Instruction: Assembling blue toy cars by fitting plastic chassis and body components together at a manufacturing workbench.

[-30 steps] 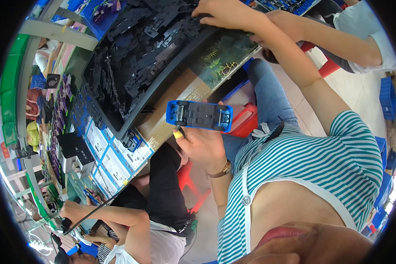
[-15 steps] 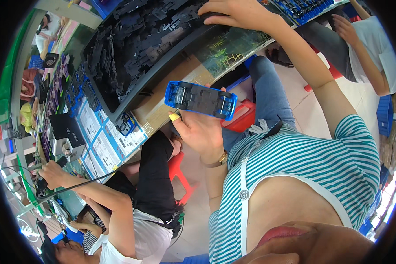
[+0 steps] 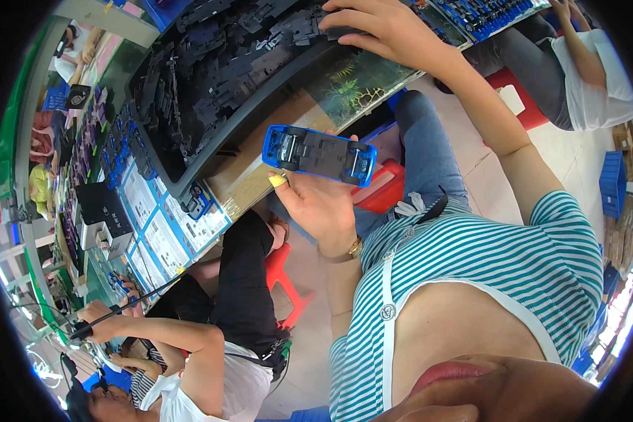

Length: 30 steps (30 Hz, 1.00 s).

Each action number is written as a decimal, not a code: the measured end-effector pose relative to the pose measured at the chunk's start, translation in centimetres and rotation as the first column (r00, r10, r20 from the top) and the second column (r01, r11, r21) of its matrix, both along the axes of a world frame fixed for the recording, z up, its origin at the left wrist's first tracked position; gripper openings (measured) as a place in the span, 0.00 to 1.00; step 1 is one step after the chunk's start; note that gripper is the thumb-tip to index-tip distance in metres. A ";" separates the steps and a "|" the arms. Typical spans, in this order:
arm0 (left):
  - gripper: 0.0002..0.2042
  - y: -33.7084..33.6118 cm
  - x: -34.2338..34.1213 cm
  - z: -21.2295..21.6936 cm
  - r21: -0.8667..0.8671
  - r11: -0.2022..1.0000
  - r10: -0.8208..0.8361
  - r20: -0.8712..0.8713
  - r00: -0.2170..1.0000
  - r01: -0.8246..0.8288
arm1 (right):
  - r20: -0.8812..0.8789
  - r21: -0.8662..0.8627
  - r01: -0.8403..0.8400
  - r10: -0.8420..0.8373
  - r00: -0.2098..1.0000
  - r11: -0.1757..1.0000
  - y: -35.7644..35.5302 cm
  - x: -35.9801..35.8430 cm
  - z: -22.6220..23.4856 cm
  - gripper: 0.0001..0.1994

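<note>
My left hand (image 3: 323, 211) holds a blue toy car (image 3: 319, 156), turned over so its dark underside and black wheels face up. The fingers pass behind the car, and a bit of yellow wrap covers the thumb tip. Farther off, my right hand (image 3: 394, 36) is at the near rim of a big black tray (image 3: 243, 112) heaped with black plastic parts (image 3: 225, 67). Its thumb and fingers curl around something dark there; whether that is a loose part or the rim, I cannot make out.
Blue-and-white printed sheets (image 3: 163, 235) lie on the table left of the tray. Several blue car pieces (image 3: 482, 15) stand at the far right. A co-worker (image 3: 204, 373) sits at lower left with a dark tool, another person (image 3: 591, 70) at upper right. A red stool (image 3: 383, 190) is below the car.
My right hand has shifted slightly nearer along the tray's rim, its fingers more spread. The car has hardly moved in my left hand. The lower-left co-worker's tool hand has come nearer.
</note>
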<state>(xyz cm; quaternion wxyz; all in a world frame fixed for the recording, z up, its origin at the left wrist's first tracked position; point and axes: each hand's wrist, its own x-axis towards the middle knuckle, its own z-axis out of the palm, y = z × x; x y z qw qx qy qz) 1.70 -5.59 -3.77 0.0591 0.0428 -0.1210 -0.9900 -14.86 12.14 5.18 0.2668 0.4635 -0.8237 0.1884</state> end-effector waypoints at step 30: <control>0.23 -2.2 0.5 1.1 -0.100 0.890 -0.454 -0.144 0.879 0.444 | 0.409 0.069 -0.843 0.755 0.512 0.534 -3.4 7.5 2.1 0.13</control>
